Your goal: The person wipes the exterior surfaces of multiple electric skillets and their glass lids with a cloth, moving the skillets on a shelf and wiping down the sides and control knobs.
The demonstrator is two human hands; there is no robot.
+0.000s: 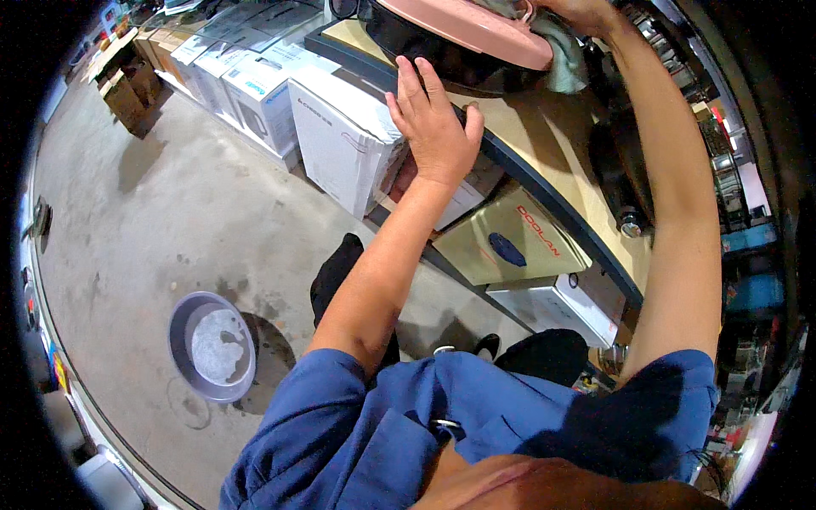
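Observation:
A round appliance with a pink lid [463, 30] and a black body [425, 51] stands on a wooden workbench [544, 144]. My left hand [433, 119] lies flat, fingers apart, against the black body at the bench's front edge. My right hand [582, 13] is at the top of the view, closed on a pale green cloth [561, 55] that is pressed against the pink lid. Most of that hand is cut off by the frame's edge.
White cartons [340, 136] stand in a row on the concrete floor at the left, with brown boxes [127, 85] beyond. More boxes [510, 242] sit under the bench. A grey basin [212, 344] with sudsy water rests on the floor. Cluttered shelves [731, 170] line the right.

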